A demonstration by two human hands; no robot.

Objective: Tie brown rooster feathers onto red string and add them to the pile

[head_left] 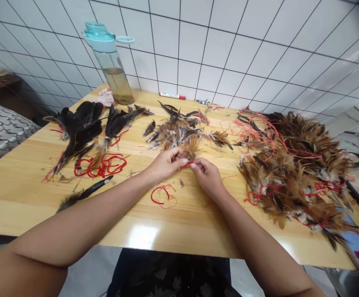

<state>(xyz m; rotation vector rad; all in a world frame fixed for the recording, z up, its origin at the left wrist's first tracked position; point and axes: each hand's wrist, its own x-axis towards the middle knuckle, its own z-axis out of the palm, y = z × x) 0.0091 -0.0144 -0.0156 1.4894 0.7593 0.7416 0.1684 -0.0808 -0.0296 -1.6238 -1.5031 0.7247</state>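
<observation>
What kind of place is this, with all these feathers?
It looks like a small craft workroom, though I can't be sure. A wooden table holds heaps of feathers and loops of red string, and the wall behind has white tiles.

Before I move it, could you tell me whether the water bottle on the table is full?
Not full: the liquid in the water bottle stops partway up, with empty clear plastic above it.
</observation>
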